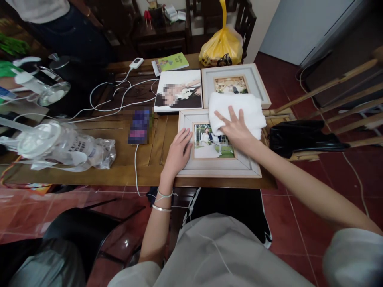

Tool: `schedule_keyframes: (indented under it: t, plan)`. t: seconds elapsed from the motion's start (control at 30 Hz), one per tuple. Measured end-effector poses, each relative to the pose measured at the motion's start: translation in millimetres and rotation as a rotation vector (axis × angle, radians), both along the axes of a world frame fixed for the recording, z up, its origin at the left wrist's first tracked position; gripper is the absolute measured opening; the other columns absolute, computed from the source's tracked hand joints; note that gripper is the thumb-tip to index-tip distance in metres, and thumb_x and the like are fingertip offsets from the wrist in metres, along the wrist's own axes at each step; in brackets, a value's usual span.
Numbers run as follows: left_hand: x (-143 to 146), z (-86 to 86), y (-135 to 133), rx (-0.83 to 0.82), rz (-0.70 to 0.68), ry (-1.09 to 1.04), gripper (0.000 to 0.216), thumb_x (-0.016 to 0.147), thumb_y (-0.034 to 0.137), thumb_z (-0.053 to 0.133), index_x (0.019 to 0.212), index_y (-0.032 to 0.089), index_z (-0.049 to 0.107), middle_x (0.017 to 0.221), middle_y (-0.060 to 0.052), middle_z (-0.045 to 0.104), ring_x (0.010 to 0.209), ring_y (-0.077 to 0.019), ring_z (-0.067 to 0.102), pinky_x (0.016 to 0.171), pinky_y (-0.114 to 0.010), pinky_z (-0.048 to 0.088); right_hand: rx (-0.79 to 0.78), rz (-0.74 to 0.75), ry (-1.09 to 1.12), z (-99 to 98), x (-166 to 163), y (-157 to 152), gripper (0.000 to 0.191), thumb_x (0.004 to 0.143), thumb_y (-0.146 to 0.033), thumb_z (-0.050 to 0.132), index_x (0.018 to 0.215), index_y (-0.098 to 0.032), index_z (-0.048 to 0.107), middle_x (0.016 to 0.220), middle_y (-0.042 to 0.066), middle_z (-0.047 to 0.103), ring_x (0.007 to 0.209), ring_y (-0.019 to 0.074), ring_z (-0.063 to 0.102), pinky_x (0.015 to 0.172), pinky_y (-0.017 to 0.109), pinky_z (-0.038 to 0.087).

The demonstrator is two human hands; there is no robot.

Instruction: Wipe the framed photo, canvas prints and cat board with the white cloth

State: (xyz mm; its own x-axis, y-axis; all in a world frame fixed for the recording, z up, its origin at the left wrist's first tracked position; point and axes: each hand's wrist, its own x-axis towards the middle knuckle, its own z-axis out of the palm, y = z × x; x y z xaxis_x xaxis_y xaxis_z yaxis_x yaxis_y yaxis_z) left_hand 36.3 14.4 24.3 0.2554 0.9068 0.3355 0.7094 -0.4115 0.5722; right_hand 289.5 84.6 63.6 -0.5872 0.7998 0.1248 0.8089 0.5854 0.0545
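A light-coloured picture frame (pixel 218 168) with a wedding photo lies flat at the table's front edge. My left hand (pixel 178 151) rests open on its left border, fingers stretched out. My right hand (pixel 235 129) presses flat with spread fingers on a folded white cloth (pixel 249 109), which covers the frame's upper right part. Behind it lies a second picture frame (pixel 257 81), its lower edge partly under the cloth. A white-edged photo panel (pixel 179 91) sits to the left of that one, touching it.
A phone (pixel 139 126) on a white cable lies left of the frames. Further left are a bagged plastic cup (pixel 66 143) and a black kettle (pixel 72 75). A yellow bag (pixel 223 46) and a green booklet (pixel 172 62) stand behind. A bamboo chair (pixel 329 105) is at the right.
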Motion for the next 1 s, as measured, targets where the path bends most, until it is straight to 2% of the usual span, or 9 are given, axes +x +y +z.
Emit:
schedule_keyframes:
  t: [0.1, 0.2, 0.3, 0.4, 0.53, 0.67, 0.8, 0.93, 1.0]
  plan:
    - [1.3, 0.0, -0.8, -0.002, 0.005, -0.007, 0.042, 0.105, 0.024, 0.047, 0.144, 0.016, 0.057, 0.157, -0.014, 0.052, 0.154, -0.0278, 0.037, 0.125, -0.057, 0.034, 0.015, 0.05, -0.103, 0.2, -5.6, -39.4, 0.032, 0.086, 0.0, 0.054, 0.097, -0.017, 0.08, 0.164, 0.011, 0.041, 0.147, 0.0528, 0.034, 0.108, 0.078, 0.037]
    - [2.0, -0.1, -1.0, 0.0, 0.014, -0.009, 0.042, 0.105, 0.024, 0.047, 0.144, 0.016, 0.057, 0.157, -0.013, 0.052, 0.154, -0.0274, 0.037, 0.125, -0.057, 0.033, -0.046, 0.079, -0.18, 15.5, -6.5, -91.7, 0.029, 0.084, -0.001, 0.061, 0.096, -0.017, 0.081, 0.161, 0.013, 0.045, 0.14, 0.0511, 0.044, 0.105, 0.071, 0.045]
    - [2.1, -0.2, -0.9, 0.002, 0.011, -0.004, 0.041, 0.105, 0.025, 0.046, 0.145, 0.018, 0.056, 0.156, -0.013, 0.053, 0.154, -0.0269, 0.037, 0.125, -0.056, 0.033, -0.171, 0.193, -0.147, 36.5, -3.5, -137.1, 0.033, 0.076, 0.0, 0.066, 0.1, -0.017, 0.08, 0.159, 0.016, 0.047, 0.135, 0.0495, 0.052, 0.1, 0.062, 0.053]
    - [2.0, 0.2, -0.9, 0.005, 0.009, 0.001, 0.042, 0.105, 0.025, 0.045, 0.145, 0.019, 0.055, 0.157, -0.012, 0.052, 0.154, -0.0266, 0.037, 0.125, -0.055, 0.034, -0.247, 0.276, -0.058, 45.2, -1.3, -157.5, 0.038, 0.07, 0.0, 0.068, 0.101, -0.018, 0.08, 0.158, 0.016, 0.049, 0.131, 0.0499, 0.055, 0.096, 0.061, 0.056]
    - [1.2, 1.3, -0.9, -0.008, -0.003, 0.011, 0.042, 0.106, 0.027, 0.045, 0.145, 0.019, 0.055, 0.157, -0.012, 0.052, 0.154, -0.0274, 0.037, 0.125, -0.057, 0.034, -0.192, 0.233, 0.019, 29.3, -2.3, -134.6, 0.04, 0.071, 0.004, 0.06, 0.098, -0.017, 0.079, 0.156, 0.014, 0.052, 0.136, 0.0466, 0.052, 0.104, 0.063, 0.05]
    - [-0.1, 1.8, -0.5, -0.022, -0.011, 0.011, 0.042, 0.107, 0.03, 0.044, 0.146, 0.02, 0.055, 0.158, -0.012, 0.051, 0.155, -0.0278, 0.036, 0.125, -0.059, 0.033, -0.107, 0.143, 0.074, 11.9, 0.5, -77.3, 0.04, 0.074, 0.003, 0.056, 0.102, -0.016, 0.078, 0.153, 0.014, 0.054, 0.137, 0.0427, 0.05, 0.107, 0.062, 0.046]
    - [-1.1, 1.7, 0.0, -0.032, -0.015, 0.013, 0.042, 0.107, 0.03, 0.044, 0.146, 0.021, 0.055, 0.158, -0.012, 0.051, 0.155, -0.0279, 0.035, 0.125, -0.059, 0.033, -0.055, 0.07, 0.123, 10.5, 3.7, -24.0, 0.04, 0.076, 0.001, 0.056, 0.107, -0.013, 0.077, 0.154, 0.017, 0.053, 0.13, 0.0419, 0.053, 0.101, 0.062, 0.048]
    - [-1.5, 1.7, 0.4, -0.028, -0.018, 0.011, 0.042, 0.106, 0.03, 0.044, 0.146, 0.02, 0.055, 0.158, -0.013, 0.051, 0.155, -0.0275, 0.035, 0.125, -0.057, 0.034, -0.039, 0.094, 0.068, 8.8, -0.8, 4.3, 0.044, 0.075, 0.005, 0.05, 0.109, -0.01, 0.075, 0.161, 0.02, 0.042, 0.151, 0.0458, 0.029, 0.115, 0.075, 0.029]
    - [-1.2, 1.7, 0.4, -0.029, -0.017, 0.007, 0.042, 0.106, 0.028, 0.045, 0.146, 0.019, 0.055, 0.158, -0.013, 0.051, 0.155, -0.0277, 0.035, 0.125, -0.057, 0.034, -0.055, 0.107, 0.03, 7.4, -4.2, 5.4, 0.048, 0.077, 0.007, 0.045, 0.113, -0.007, 0.073, 0.16, 0.022, 0.043, 0.153, 0.0457, 0.026, 0.116, 0.076, 0.026]
